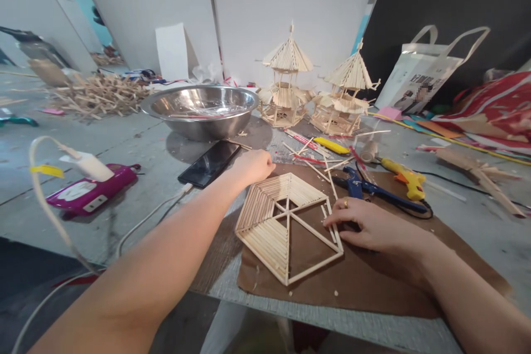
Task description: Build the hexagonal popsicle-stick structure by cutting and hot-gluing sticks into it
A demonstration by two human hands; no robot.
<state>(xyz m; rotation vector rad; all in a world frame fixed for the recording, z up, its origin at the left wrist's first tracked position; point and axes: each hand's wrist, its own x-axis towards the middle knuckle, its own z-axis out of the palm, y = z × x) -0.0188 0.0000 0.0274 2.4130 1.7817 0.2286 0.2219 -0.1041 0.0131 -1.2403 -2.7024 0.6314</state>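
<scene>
A hexagonal wooden-stick frame (265, 249) lies on a brown cloth, several of its wedges filled with rows of sticks and others bare. At its right edge, my right hand (367, 224) curls its fingers over the rim, beside short loose sticks (333, 227). My left hand (256, 166) is closed just beyond the frame's far left edge, near the black phone (211, 163); anything in its fingers is hidden. Loose sticks lie behind the frame near a yellow cutter (332, 145). A blue glue gun (360, 185) rests beyond my right hand.
A steel bowl (199, 127) stands behind the phone. Two stick pagodas (286, 94) stand at the back. A yellow glue gun (409, 178) and its cord lie right. A purple power strip (95, 191) trails cables on the left. A stick heap (102, 95) lies far left.
</scene>
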